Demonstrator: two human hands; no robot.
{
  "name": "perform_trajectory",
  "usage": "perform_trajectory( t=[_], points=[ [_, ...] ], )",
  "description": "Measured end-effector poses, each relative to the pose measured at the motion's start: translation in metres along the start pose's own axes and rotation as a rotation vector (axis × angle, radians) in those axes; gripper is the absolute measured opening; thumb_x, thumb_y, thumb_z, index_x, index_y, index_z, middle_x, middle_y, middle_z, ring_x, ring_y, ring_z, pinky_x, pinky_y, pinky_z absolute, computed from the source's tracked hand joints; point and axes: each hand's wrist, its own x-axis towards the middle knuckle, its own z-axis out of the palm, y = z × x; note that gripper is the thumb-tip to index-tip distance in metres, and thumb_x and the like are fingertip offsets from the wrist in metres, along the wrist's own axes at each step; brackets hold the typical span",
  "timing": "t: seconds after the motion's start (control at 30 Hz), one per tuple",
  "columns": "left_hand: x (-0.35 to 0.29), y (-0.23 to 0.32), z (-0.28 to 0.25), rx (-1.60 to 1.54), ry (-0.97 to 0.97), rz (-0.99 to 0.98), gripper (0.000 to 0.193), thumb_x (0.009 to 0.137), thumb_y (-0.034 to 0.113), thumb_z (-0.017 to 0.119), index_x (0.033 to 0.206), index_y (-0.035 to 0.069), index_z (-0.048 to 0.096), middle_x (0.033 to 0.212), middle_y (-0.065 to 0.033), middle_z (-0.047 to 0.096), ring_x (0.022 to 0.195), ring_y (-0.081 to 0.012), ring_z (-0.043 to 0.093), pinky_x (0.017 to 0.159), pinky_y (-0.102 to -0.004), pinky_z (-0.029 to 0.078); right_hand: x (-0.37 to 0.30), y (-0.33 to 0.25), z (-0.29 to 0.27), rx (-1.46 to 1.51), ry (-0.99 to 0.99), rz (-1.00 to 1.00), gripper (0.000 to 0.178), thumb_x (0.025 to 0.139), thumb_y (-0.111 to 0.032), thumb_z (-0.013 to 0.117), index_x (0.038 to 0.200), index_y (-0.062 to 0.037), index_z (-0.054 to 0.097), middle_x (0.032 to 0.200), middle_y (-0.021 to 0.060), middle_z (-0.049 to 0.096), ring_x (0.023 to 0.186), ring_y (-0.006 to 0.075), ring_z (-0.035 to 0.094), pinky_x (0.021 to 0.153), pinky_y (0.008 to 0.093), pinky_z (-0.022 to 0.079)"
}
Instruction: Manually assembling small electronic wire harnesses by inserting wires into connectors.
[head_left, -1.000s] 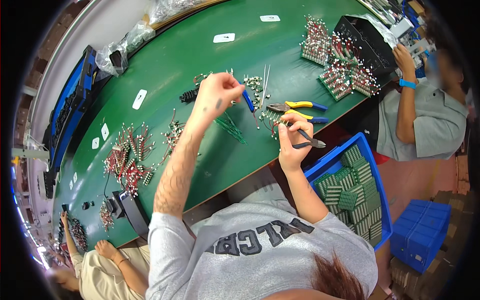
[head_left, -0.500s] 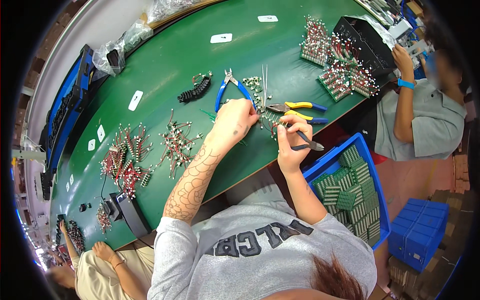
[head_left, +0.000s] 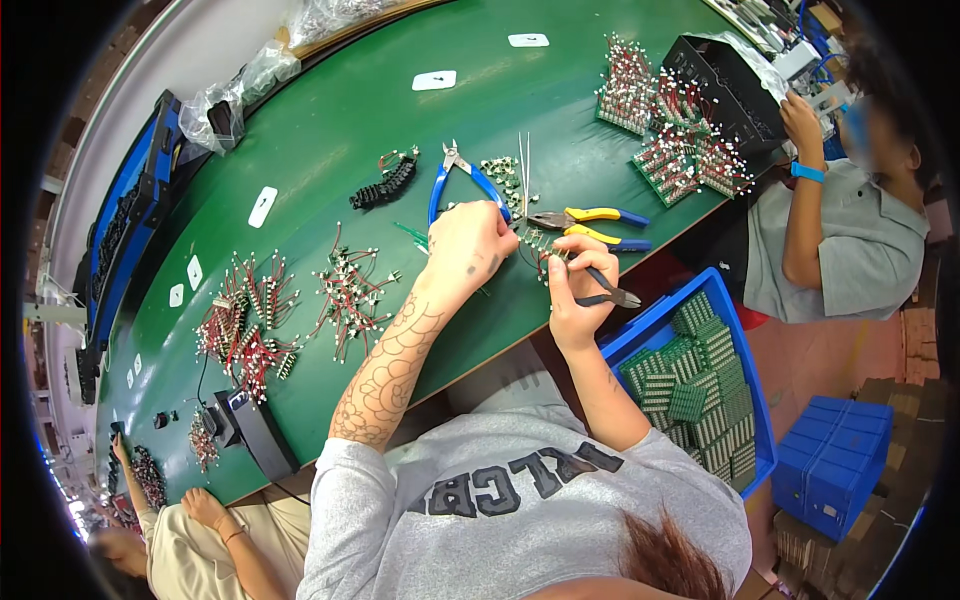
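My left hand [head_left: 470,245] is closed, its fingertips pinched beside a small wired circuit board [head_left: 540,243]; whatever they hold is hidden. My right hand [head_left: 582,295] grips that board between thumb and fingers. Tucked in the same hand is a dark pair of pliers [head_left: 622,298], jaws pointing right. Just beyond my hands lie blue-handled cutters [head_left: 452,165] with jaws away from me, and pliers with yellow-and-blue handles [head_left: 590,222]. Between them are small green board pieces [head_left: 503,172] and thin white sticks [head_left: 525,165]. A green tool [head_left: 411,232] shows partly behind my left wrist.
Bundles of red-wired boards lie at left [head_left: 245,325] and far right [head_left: 690,150]. A black connector strip [head_left: 385,185] lies beyond my left hand. A blue bin [head_left: 765,440] of green boards stands at my right. Co-workers sit on the right [head_left: 840,240] and lower left [head_left: 225,545].
The view has shifted slightly, moving the table items a little leftward in the picture. Both hands keep nearly the same pose, with the right hand's fingers slightly changed around the board.
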Motion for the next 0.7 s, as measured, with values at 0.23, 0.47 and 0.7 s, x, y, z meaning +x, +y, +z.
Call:
perform_trajectory(
  t=[0.23,0.47,0.7],
  points=[
    [-0.006,-0.024,-0.017,-0.431,0.153,0.048,0.012,0.077,0.013,0.067,0.078,0.002,0.065,0.064,-0.0073,0.063,0.055,-0.0200,0.058,0.054,-0.0313,0.047,0.000,0.002,-0.003,-0.002,-0.004,-0.015,0.030,0.080,0.012,0.060,0.095,-0.0073,0.043,0.108,0.0154,0.058,0.099,0.0238,0.055,0.088,0.0343,0.047],
    [0.004,-0.023,-0.025,-0.538,0.033,0.072,0.007,0.082,0.005,0.067,0.082,-0.001,0.065,0.071,-0.0067,0.066,0.056,-0.0117,0.056,0.053,-0.0252,0.046,0.001,0.002,-0.002,-0.024,-0.007,-0.052,0.030,0.080,0.013,0.060,0.095,-0.0072,0.044,0.108,0.0155,0.058,0.098,0.0239,0.055,0.086,0.0341,0.048],
    [0.000,-0.016,0.018,-0.040,0.160,0.243,0.010,0.083,0.007,0.063,0.084,-0.002,0.063,0.077,-0.0122,0.067,0.059,-0.0175,0.059,0.056,-0.0293,0.048,-0.001,0.001,-0.002,-0.002,-0.007,-0.010,0.029,0.080,0.012,0.060,0.095,-0.0070,0.044,0.107,0.0156,0.058,0.097,0.0242,0.056,0.087,0.0352,0.048]
  ],
)
